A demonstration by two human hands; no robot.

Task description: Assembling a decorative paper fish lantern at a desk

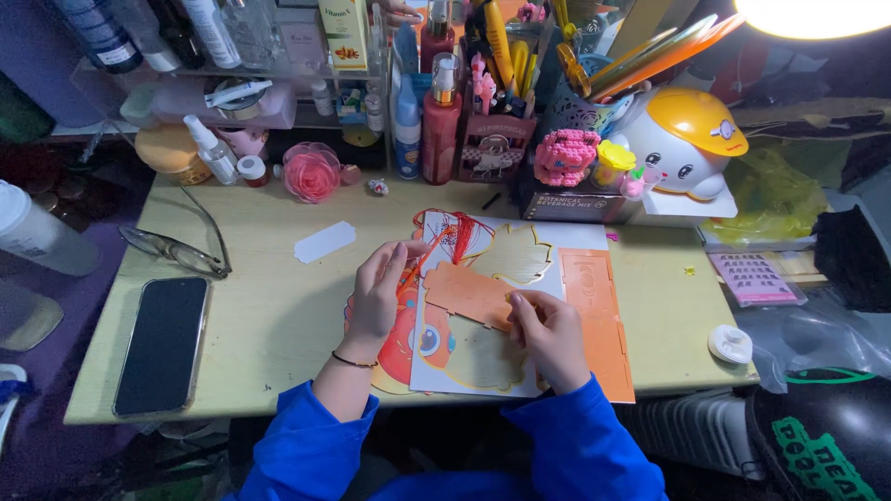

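Both hands, left hand and right hand, fingers pinched on an orange card piece at desk centre, red threads at twelve o'clock, likely to snag or tear if tugged.

— What is sitting between the two hands, just below the middle of the frame?

— An orange cut-out piece, flat and thin, with small tabs along its lower edge. It is lying tilted, its left end sitting higher than its right.

— And what is lying under it?

— A white punch-out sheet with empty shaped holes, resting flat on the desk, overlapping a colourful fish picture that is peeking out at lower left.
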